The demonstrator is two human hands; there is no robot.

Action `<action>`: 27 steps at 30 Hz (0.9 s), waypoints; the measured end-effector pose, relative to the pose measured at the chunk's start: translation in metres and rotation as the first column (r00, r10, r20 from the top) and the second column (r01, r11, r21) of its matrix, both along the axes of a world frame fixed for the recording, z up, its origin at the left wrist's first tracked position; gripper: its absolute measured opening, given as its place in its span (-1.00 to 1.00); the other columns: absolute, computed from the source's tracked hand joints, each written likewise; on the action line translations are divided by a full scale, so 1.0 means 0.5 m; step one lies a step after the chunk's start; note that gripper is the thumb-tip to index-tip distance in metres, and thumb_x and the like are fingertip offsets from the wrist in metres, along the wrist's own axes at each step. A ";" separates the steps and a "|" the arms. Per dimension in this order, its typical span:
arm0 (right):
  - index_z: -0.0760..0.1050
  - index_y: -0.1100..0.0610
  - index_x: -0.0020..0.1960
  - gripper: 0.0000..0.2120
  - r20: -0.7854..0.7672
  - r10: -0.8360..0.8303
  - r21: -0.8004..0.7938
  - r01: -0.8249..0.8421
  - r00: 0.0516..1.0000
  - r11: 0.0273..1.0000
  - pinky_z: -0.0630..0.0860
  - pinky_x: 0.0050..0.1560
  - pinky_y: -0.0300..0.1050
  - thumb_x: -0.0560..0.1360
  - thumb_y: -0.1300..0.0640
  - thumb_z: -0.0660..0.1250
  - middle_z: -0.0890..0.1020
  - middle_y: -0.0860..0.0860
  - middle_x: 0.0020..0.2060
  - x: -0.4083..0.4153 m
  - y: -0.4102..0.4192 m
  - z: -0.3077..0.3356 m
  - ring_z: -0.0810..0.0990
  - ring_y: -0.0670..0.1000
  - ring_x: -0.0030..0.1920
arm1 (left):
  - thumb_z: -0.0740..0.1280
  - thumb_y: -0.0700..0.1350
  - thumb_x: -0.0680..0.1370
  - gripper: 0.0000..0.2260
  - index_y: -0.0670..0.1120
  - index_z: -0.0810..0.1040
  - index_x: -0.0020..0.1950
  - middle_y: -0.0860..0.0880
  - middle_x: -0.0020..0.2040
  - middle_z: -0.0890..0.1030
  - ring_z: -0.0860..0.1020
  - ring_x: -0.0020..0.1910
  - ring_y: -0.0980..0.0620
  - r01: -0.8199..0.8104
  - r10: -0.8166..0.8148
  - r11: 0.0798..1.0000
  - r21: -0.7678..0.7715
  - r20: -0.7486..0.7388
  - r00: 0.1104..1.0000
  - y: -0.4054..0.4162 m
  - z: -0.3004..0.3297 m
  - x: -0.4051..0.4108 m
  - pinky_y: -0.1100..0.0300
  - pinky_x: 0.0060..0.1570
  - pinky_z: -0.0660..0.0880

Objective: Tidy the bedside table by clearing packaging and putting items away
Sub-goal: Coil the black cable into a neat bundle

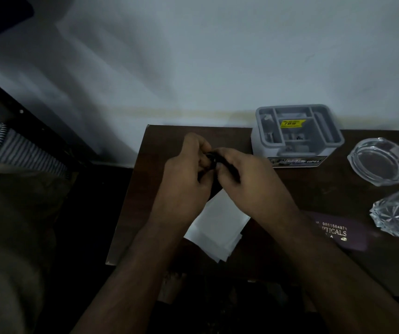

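Observation:
Above the dark wooden bedside table (pixel 169 133), my left hand (pixel 186 169) and my right hand (pixel 241 174) meet with fingers curled around a small black item (pixel 214 157); most of it is hidden between the fingers. Under my wrists lies white paper packaging (pixel 220 227). A grey plastic organiser (pixel 297 131) with a yellow price sticker stands at the back of the table. A dark spectacle case (pixel 335 233) printed "OPTICALS" lies to the right of my right forearm.
A glass ashtray (pixel 384 162) sits at the right, and a cut-glass tumbler (pixel 398 213) lies on its side near it. The pale wall runs behind the table. A bed with striped bedding (pixel 12 145) is at the left.

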State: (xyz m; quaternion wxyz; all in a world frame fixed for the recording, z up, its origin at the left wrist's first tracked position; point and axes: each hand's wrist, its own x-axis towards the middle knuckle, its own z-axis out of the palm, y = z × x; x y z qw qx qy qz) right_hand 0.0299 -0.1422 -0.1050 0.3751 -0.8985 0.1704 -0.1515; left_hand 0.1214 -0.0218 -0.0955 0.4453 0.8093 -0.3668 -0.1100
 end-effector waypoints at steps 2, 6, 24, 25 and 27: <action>0.52 0.04 0.40 -0.66 -0.074 0.035 -0.102 -0.043 0.997 0.994 0.60 -0.12 0.04 0.64 0.12 0.23 0.72 0.04 -0.07 -0.004 -0.004 0.007 0.65 0.01 -0.18 | 0.41 -0.32 0.52 -0.70 -0.02 0.40 0.10 0.03 -0.21 0.60 0.60 -0.22 0.15 0.027 -0.027 0.999 0.029 0.004 1.000 -0.003 -0.003 -0.005 0.40 -0.31 0.49; 0.58 0.12 0.21 -0.77 -0.181 -0.021 -0.257 -0.026 0.983 0.966 0.59 -0.13 0.09 0.63 0.13 0.23 0.67 0.07 -0.15 -0.006 -0.011 0.016 0.63 0.12 -0.16 | 0.48 -0.26 0.48 -0.71 -0.03 0.43 0.06 0.02 -0.20 0.60 0.57 -0.25 0.09 0.021 -0.022 0.998 0.056 0.020 1.000 -0.009 -0.005 -0.008 0.19 -0.29 0.49; 0.53 0.10 0.37 -0.70 -0.131 -0.272 0.711 0.281 0.953 0.645 0.64 0.19 0.05 0.72 0.17 0.15 0.64 0.07 0.23 0.084 0.003 -0.035 0.63 0.09 0.22 | 0.50 -0.07 0.48 -0.67 0.14 0.58 0.22 0.20 0.04 0.64 0.48 0.24 0.10 -0.149 0.106 0.959 0.243 0.185 0.977 -0.020 -0.034 0.035 0.15 0.12 0.13; 0.49 0.08 0.42 -0.68 -0.150 -0.239 0.635 0.279 0.959 0.720 0.58 0.29 0.09 0.71 0.16 0.15 0.61 0.05 0.28 0.088 0.007 -0.037 0.59 0.07 0.27 | 0.47 -0.09 0.50 -0.71 0.14 0.60 0.20 0.18 0.01 0.64 0.47 0.22 0.07 -0.164 0.105 0.948 0.272 0.219 0.970 -0.025 -0.038 0.043 0.15 0.06 0.09; 0.43 0.05 0.47 -0.65 -0.179 -0.207 0.466 0.268 0.962 0.843 0.50 0.37 0.09 0.70 0.16 0.17 0.57 0.04 0.33 0.092 0.009 -0.036 0.55 0.06 0.32 | 0.42 -0.12 0.54 -0.74 0.13 0.62 0.20 0.13 0.03 0.66 0.46 0.19 0.04 -0.171 0.085 0.934 0.314 0.268 0.960 -0.032 -0.044 0.057 0.16 0.03 0.07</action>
